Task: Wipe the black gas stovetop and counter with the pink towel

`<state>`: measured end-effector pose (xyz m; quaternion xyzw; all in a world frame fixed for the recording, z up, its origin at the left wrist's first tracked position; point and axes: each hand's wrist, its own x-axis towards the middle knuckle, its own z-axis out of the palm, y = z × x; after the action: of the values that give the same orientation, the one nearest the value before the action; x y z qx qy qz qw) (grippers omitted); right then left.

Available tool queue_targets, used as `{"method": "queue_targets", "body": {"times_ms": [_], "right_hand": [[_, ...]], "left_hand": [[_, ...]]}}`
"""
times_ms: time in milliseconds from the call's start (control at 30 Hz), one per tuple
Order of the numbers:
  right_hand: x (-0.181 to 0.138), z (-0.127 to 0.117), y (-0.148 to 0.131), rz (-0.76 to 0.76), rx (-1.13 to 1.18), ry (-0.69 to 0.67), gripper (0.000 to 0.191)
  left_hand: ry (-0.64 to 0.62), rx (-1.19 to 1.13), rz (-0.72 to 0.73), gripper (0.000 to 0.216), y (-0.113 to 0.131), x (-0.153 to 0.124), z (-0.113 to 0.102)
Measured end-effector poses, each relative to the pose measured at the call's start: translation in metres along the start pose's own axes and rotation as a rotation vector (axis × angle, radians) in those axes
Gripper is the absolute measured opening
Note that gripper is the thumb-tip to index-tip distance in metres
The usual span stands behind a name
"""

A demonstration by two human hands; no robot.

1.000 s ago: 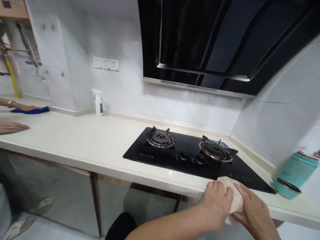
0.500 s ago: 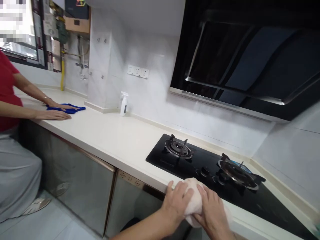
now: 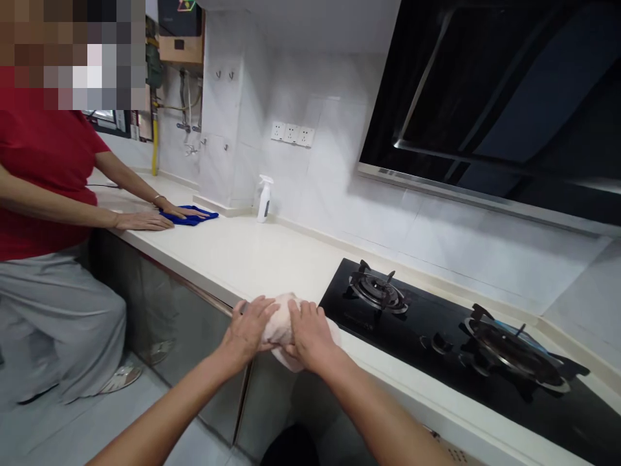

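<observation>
A pale pink cloth [image 3: 281, 323] is bunched between my two hands at the front edge of the white countertop [image 3: 233, 249]. My left hand [image 3: 247, 330] grips its left side, fingers curled over the top. On the other side my right hand [image 3: 310, 330] presses round the same cloth, thumb underneath. Part of the cloth hangs below the counter edge, and its inner folds are hidden by my fingers. Just right of my hands lies the black gas hob [image 3: 417, 349].
At the left a person in a red top [image 3: 53, 175] leans over the counter, one hand on a blue cloth [image 3: 194, 215]. A white spray bottle [image 3: 264, 199] stands by the wall. The black range hood [image 3: 495, 110] juts out above the hob.
Both my hands have moved left along the counter edge with the cloth, away from the front of the hob. The view has turned left, showing more of the other person.
</observation>
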<state>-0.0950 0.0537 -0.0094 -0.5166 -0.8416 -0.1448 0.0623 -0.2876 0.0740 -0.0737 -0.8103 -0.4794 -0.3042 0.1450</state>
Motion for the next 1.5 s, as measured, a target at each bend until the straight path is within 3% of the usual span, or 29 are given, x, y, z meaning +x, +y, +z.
{"method": "queue_targets", "body": {"times_ms": [133,233,433,533,600,700,933,1133,1300,1367,1500], "right_hand": [[0.047,-0.001,-0.02,-0.058,0.062,-0.022,0.097],[0.061,0.0,-0.027,-0.06,0.09,-0.008,0.099],[0.046,0.006,-0.03,-0.036,0.129,0.033,0.101],[0.032,0.01,-0.028,-0.037,0.145,0.045,0.083],[0.021,0.014,-0.023,-0.039,0.158,0.073,0.067],[-0.001,0.022,-0.008,-0.032,0.168,0.138,0.058],[-0.072,0.028,0.045,0.031,0.158,0.22,0.083],[-0.148,0.034,0.1,0.084,0.117,0.326,0.081],[-0.223,0.044,0.151,0.172,0.014,0.465,0.081],[-0.254,0.046,0.175,0.173,-0.062,0.49,0.079],[-0.316,0.049,0.226,0.17,-0.2,0.458,0.074]], "left_hand": [[-0.089,0.049,-0.074,0.061,-0.045,0.006,-0.02],[-0.142,0.088,-0.105,0.062,-0.054,0.01,-0.031],[-0.279,0.231,-0.14,0.066,-0.021,0.025,-0.052],[-0.324,0.343,-0.089,0.052,0.002,0.035,-0.061],[-0.328,0.397,-0.049,0.038,0.02,0.041,-0.064],[-0.328,0.445,0.013,0.029,0.049,0.047,-0.063],[-0.266,0.48,0.167,0.026,0.131,0.062,-0.037],[-0.104,0.394,0.362,0.027,0.208,0.067,-0.003],[-0.188,0.278,0.475,0.021,0.286,0.073,0.011],[-0.219,0.202,0.486,0.024,0.315,0.073,0.015],[-0.2,0.0,0.517,0.053,0.371,0.07,0.029]]}}
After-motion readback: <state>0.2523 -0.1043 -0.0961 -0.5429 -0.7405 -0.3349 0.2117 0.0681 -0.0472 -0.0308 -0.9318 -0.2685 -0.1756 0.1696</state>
